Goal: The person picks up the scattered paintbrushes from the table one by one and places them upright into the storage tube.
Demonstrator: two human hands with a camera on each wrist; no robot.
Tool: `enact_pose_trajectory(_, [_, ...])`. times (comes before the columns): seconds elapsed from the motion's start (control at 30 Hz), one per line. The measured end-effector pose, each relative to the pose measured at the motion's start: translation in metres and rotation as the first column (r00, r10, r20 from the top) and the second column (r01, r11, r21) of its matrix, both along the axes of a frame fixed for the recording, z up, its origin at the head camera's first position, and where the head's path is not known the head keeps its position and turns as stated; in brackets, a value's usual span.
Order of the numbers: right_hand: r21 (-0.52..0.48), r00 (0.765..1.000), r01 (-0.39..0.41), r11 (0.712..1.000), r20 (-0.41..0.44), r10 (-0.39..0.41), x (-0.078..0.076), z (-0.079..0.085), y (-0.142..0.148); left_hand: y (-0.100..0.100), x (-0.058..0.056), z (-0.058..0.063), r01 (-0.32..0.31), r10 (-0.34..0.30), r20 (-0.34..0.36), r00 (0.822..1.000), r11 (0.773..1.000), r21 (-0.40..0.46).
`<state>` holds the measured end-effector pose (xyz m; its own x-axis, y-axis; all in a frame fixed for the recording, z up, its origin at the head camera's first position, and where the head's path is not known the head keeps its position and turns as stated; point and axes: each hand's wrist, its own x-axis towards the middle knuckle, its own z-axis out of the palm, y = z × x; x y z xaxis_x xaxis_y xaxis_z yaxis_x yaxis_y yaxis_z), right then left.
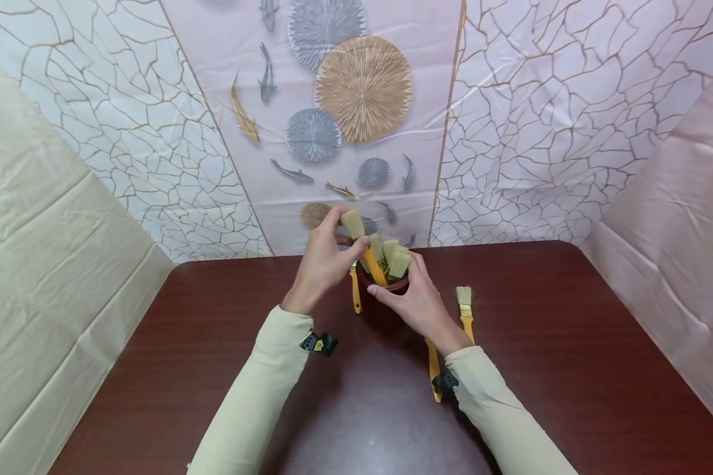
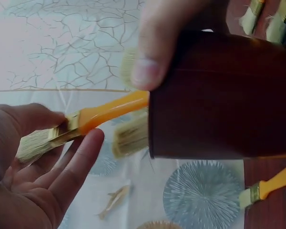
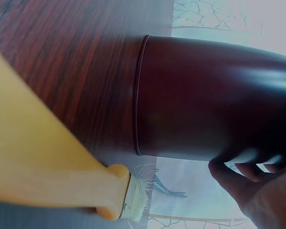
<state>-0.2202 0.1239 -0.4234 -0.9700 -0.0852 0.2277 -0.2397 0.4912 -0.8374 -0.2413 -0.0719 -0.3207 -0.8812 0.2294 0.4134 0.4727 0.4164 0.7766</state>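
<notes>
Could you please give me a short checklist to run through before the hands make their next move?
1. Cup upright on the table: ok.
2. Right hand holding the cup near its rim: ok.
3. Left hand pinching a brush near its bristles, bristles up: ok.
4. That brush's handle directed into the cup's mouth: ok; whether its end touches the bottom: cannot tell, hidden.
5. Loose brushes off the table: not ok, three lie there.
6. Exact count of brushes in the cup: cannot tell, they overlap.
</notes>
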Motion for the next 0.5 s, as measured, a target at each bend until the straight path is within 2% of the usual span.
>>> enact_pose_trajectory(0.1, [-0.003, 1.000, 0.007, 1.000, 0.003, -0.007, 0.000, -0.001, 0.000, -0.001, 0.000, -0.005, 0.000, 0.001, 0.016, 1.000, 0.997, -0.077])
enact_pose_trajectory(0.3, [-0.006, 1.000, 0.009, 1.000, -0.008, -0.009, 0.000, -0.002, -0.001, -0.002, 0.002, -0.013, 0.073, -0.070, 0.025, 0.997, 0.980, -0.185])
enact_pose_trajectory(0.5, [0.003, 1.000, 0.012, 1.000, -0.011, -0.012, -0.001, -0.002, -0.001, -0.003, 0.004, -0.015, 0.132, -0.125, 0.041, 0.991, 0.944, -0.304])
